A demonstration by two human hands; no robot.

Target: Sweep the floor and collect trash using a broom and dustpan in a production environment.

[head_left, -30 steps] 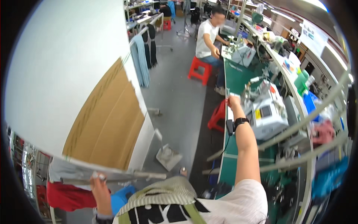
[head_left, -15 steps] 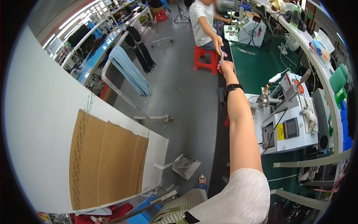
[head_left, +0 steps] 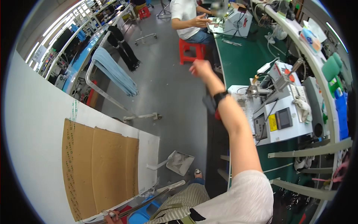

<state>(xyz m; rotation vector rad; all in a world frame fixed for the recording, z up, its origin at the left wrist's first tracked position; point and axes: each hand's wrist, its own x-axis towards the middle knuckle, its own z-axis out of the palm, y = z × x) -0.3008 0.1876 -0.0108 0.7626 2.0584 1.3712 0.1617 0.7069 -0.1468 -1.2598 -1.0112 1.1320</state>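
My right hand [head_left: 201,68] is raised at arm's length over the grey floor, beside the green workbench [head_left: 238,59]. It is blurred and I see nothing in it. A black wristband [head_left: 220,98] sits on that wrist. Beyond the hand, a seated person in a white shirt [head_left: 184,16] on a red stool [head_left: 191,49] holds both hands up at the bench. My left hand [head_left: 112,215] shows only as fingers at the bottom edge, curled on a thin metal bar [head_left: 149,201].
A white machine with a small screen [head_left: 285,117] stands on the bench to my right. At my left is a white panel with a cardboard sheet [head_left: 100,164]. A grey dustpan [head_left: 181,163] lies on the floor. A metal rack with blue cloth [head_left: 112,71] stands further off.
My right hand has drawn back from the seated person toward me. The view has tilted slightly, bringing the bench machine closer.
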